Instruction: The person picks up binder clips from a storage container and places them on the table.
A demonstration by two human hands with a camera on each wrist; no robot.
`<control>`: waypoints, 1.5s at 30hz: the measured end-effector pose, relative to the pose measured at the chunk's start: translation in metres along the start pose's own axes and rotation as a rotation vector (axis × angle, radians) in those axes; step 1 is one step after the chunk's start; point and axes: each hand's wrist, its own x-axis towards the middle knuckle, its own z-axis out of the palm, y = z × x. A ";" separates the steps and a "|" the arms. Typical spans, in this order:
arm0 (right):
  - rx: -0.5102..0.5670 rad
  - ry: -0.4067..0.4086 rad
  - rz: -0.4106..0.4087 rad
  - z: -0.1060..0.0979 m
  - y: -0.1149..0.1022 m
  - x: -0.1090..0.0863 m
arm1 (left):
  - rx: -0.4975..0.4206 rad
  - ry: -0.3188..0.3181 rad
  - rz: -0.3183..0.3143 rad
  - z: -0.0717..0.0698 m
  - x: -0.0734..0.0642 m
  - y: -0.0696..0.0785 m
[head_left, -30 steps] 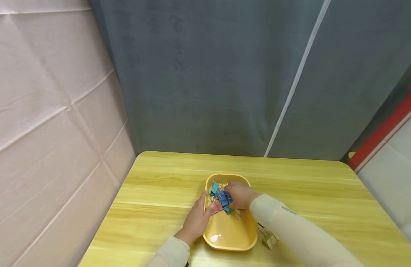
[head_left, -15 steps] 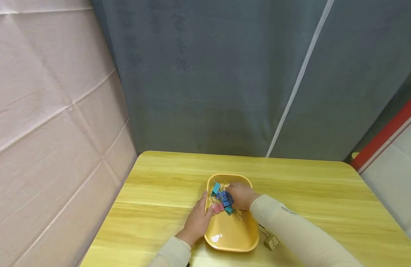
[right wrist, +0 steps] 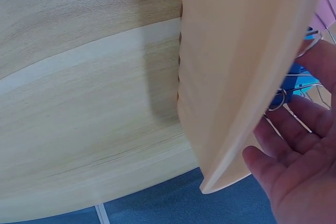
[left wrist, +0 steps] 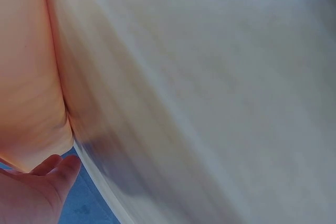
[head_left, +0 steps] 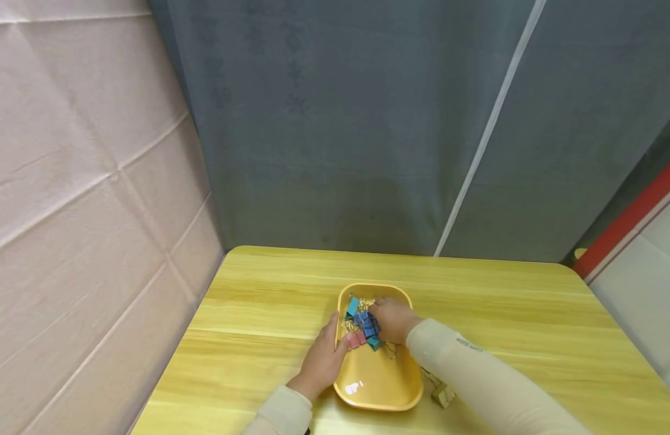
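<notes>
A yellow tray (head_left: pixel 378 377) holds a heap of coloured binder clips at its far half. My left hand (head_left: pixel 319 357) grips the tray's left side, thumb over the rim beside the pink binder clip (head_left: pixel 355 340). Inside the tray, my right hand (head_left: pixel 394 320) has its thumb and fingers around blue binder clips (head_left: pixel 367 324). A teal binder clip (head_left: pixel 351 307) lies beyond them and another teal one (head_left: pixel 374 343) nearer. In the right wrist view, the tray wall (right wrist: pixel 241 72) hides part of the blue clip (right wrist: pixel 289 85) between thumb and fingers.
A gold binder clip (head_left: pixel 443 395) lies on the wooden table (head_left: pixel 258 338) just right of the tray, partly under the right sleeve. A dark curtain (head_left: pixel 335 151) hangs behind the table's far edge. Pale cloth (head_left: pixel 95 241) hangs along the left.
Tray, clips and both hands appear slightly farther right in the head view, along with the whole scene. The hands keep nearly the same places on the tray and clips.
</notes>
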 end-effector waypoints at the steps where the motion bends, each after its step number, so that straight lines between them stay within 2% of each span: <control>1: 0.000 0.001 0.000 0.000 0.000 0.000 | -0.001 0.000 0.000 0.000 0.000 0.000; 18: -0.003 0.050 -0.019 -0.004 0.000 -0.002 | -0.004 -0.004 0.001 -0.001 -0.001 0.002; 30: -0.010 0.020 0.000 -0.004 0.002 -0.002 | 0.009 0.004 0.003 -0.001 -0.001 0.001; 45: -0.019 0.020 -0.003 -0.006 -0.001 -0.003 | 0.009 -0.005 -0.006 -0.001 -0.002 0.002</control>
